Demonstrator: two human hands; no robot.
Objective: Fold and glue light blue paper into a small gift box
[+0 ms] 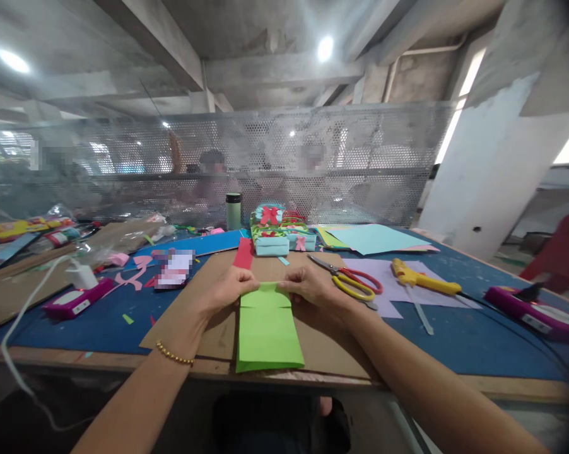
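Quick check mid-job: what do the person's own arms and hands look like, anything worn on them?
The left hand has a gold-coloured beaded bracelet at its wrist. The right hand shows no bracelet. Neither wears a glove; no sleeves show.

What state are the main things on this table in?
Green paper: folded, pinched by left hand and right hand.
Scissors: lying flat, unheld.
Glue gun: lying down, cord attached.
Green bottle: upright, lid on.
Left power strip: white adapter plugged in.
Right power strip: black plug in it.
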